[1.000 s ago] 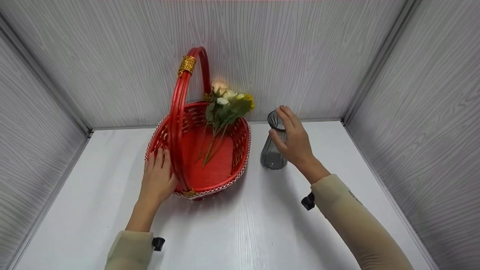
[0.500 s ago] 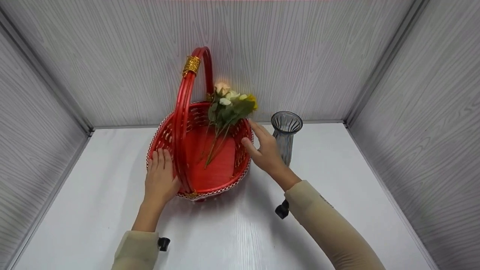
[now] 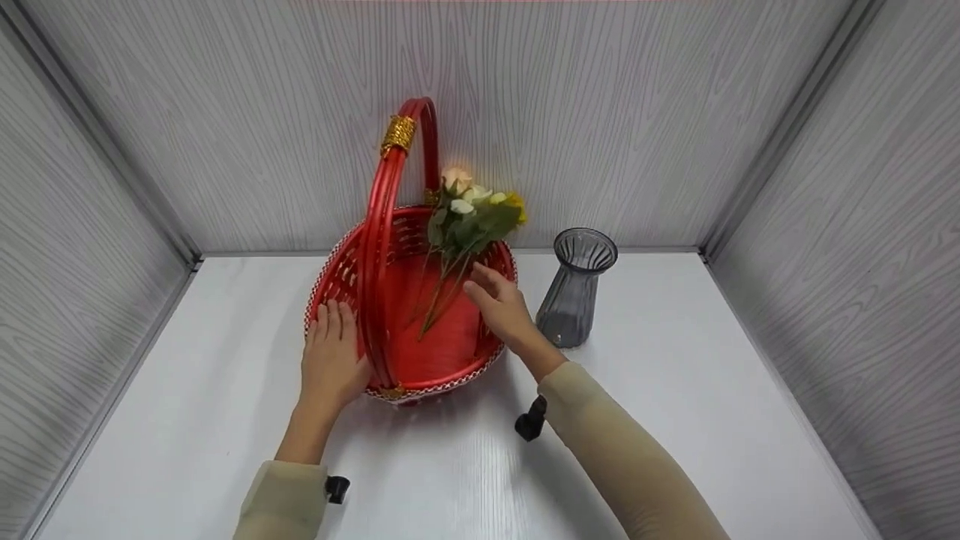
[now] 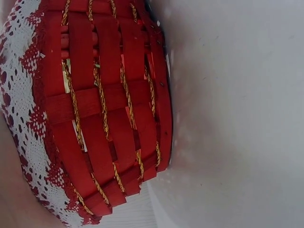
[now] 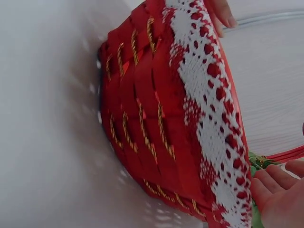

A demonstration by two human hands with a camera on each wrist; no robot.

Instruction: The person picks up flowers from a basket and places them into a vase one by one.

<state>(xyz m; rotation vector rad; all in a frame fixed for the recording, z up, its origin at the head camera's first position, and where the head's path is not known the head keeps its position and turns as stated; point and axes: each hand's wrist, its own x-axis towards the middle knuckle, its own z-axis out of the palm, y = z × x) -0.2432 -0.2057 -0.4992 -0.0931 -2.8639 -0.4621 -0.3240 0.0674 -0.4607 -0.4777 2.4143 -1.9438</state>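
Note:
A red woven basket (image 3: 439, 367) with a tall arched handle stands on the table. My left hand (image 3: 330, 360) rests on its left rim with fingers extended; part of that hand (image 4: 19, 190) shows beside the lace trim in the left wrist view. My right hand (image 3: 502, 304) reaches over the right rim, its fingers loosely bent beside the stems. A bunch of artificial flowers (image 3: 480, 217) leans inside, pale and yellow blooms over the back right rim. In the right wrist view, the right hand's fingers (image 5: 268, 183) are extended near green leaves, holding nothing.
A grey fluted glass vase (image 3: 574, 300) stands upright on the white table (image 3: 675, 375), right of the basket and close to the right forearm. Wood-grain panels (image 3: 600, 112) enclose the back and both sides.
My right hand has moved left from the vase, past the basket's right rim and towards the flower stems. The left hand stays on the left rim. The whole view has shifted slightly.

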